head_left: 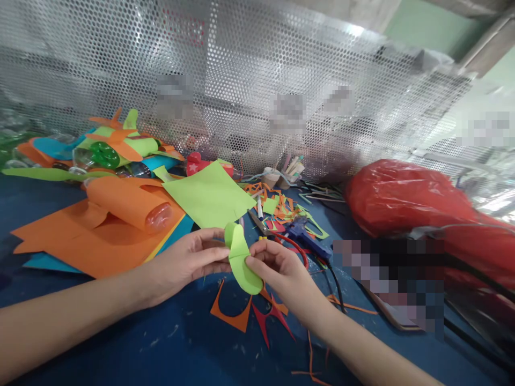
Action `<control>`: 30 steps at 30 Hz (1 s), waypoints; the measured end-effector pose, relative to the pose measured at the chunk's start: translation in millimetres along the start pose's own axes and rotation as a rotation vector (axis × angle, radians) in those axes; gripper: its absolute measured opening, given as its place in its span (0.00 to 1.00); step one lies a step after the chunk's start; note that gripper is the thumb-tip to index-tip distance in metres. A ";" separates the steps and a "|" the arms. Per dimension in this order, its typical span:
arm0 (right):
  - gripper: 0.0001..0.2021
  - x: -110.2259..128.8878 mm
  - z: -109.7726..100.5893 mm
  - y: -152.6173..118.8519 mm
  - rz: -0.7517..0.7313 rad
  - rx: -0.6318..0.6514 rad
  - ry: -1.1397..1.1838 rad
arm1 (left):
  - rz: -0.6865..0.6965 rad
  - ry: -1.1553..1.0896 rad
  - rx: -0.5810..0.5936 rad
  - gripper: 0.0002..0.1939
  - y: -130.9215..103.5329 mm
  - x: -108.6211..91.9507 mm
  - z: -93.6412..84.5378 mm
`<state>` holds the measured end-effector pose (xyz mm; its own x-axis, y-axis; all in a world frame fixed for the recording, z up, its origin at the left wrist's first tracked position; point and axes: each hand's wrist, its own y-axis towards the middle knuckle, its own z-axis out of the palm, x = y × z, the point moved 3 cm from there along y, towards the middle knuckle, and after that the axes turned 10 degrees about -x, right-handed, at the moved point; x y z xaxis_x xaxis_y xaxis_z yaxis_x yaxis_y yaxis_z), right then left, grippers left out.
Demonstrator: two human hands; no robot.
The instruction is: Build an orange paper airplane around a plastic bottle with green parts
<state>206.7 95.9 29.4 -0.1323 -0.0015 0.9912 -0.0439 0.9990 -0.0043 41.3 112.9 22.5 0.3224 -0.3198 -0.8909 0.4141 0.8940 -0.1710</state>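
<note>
Green cutout (pixel 241 260): rounded paper shape, folded, held above blue table (pixel 169 343), between both hands. Left hand (pixel 189 262): fingertips pinch left edge. Right hand (pixel 277 268): thumb and forefinger pinch lower lobe. Judgement: keep pinch light, near fold line; press crease evenly, avoid tearing. Beyond: scraps (pixel 257 313), green sheet (pixel 209 195), glue gun (pixel 308 236), red bag (pixel 406 201). Readable writing: none; patches blurred.

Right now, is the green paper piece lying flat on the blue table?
No, both hands, left hand and right hand, hold the green paper piece above the table.
</note>
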 end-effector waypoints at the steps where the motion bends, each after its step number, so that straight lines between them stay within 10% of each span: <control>1: 0.10 0.4 -0.2 -0.1 -0.002 0.000 -0.002 | -0.007 -0.008 0.002 0.11 0.1 -0.2 0.5; 30: 0.08 3.6 0.5 -3.2 -0.167 -0.020 -0.134 | 0.269 0.349 0.002 0.07 -0.6 8.9 1.2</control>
<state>205.9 92.7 33.0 -0.2557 -0.1714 0.9514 -0.0571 0.9851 0.1621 45.0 109.2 15.2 0.1117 0.0497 -0.9925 0.3567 0.9302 0.0867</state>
